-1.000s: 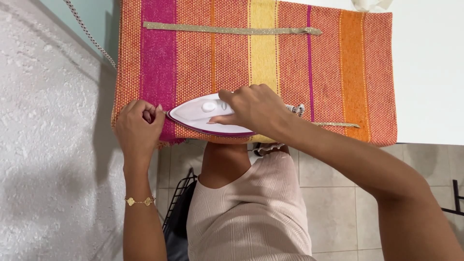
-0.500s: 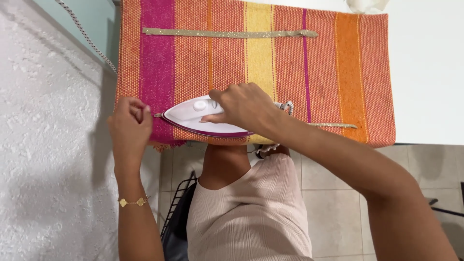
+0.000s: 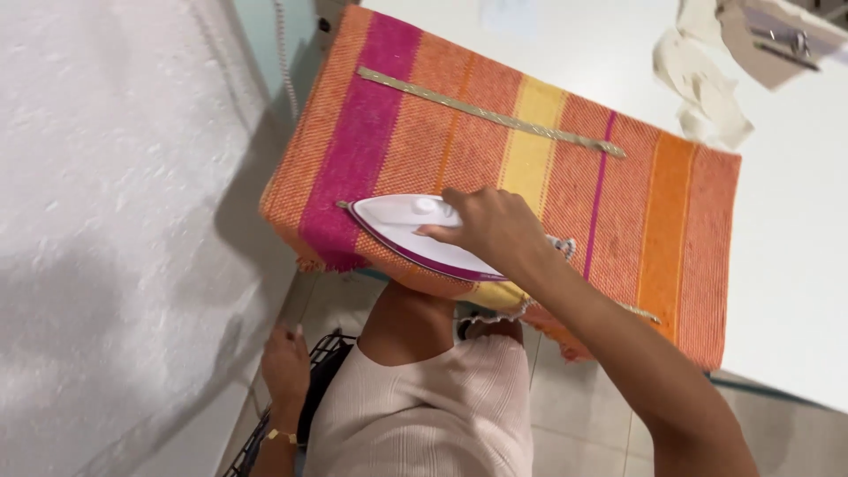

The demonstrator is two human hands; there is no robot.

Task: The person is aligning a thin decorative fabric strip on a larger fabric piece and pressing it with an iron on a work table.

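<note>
Hands are being kept apart: the right hand point(image 3: 490, 231) is wrapped around the iron point(image 3: 415, 234), pointing left along the striped cloth point(image 3: 618, 212); the left hand point(image 3: 284, 367) is hanging down, loose and holding nothing.

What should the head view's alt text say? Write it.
A person's right hand grips a white iron pressing on a striped orange, pink and yellow cloth over a white table; the left hand hangs by a black wire basket.
</note>
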